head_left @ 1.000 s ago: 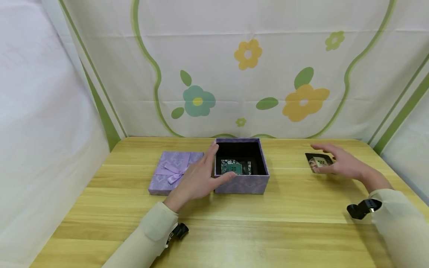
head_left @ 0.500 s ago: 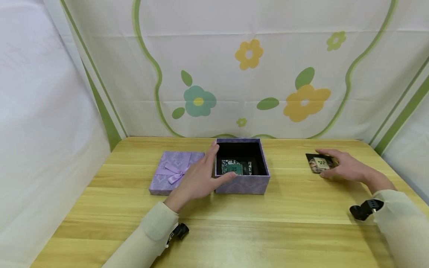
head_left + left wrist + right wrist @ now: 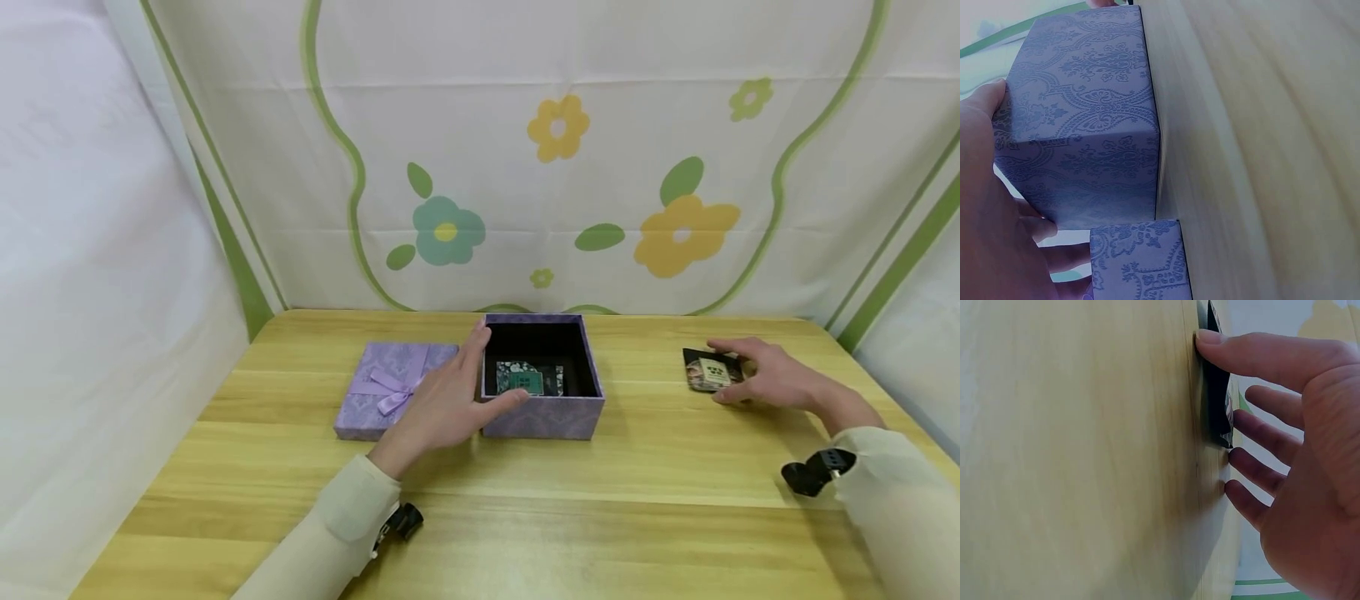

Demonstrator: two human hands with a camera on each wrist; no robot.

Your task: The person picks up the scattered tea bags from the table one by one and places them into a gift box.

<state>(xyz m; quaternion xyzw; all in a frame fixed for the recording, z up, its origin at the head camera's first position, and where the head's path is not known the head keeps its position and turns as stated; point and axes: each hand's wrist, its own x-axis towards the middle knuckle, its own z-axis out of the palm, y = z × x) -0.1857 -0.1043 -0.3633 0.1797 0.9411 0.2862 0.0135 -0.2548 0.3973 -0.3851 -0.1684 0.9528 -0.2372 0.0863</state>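
Note:
An open purple patterned box stands mid-table with a green card and dark packets inside. My left hand rests against its left front corner, thumb on the front wall and fingers straight along the left wall; the left wrist view shows the box beside my palm. At the right, a small black packet with a pale printed one on top lies on the table. My right hand is over it with fingers spread; the thumb touches the black packet's edge.
The box's lid, purple with a ribbon bow, lies flat just left of the box, partly under my left hand. A flowered cloth backdrop closes off the wooden table at the far edge and sides.
My right hand has come down from hovering above the small packets to touching them. The left hand and the box have stayed where they were.

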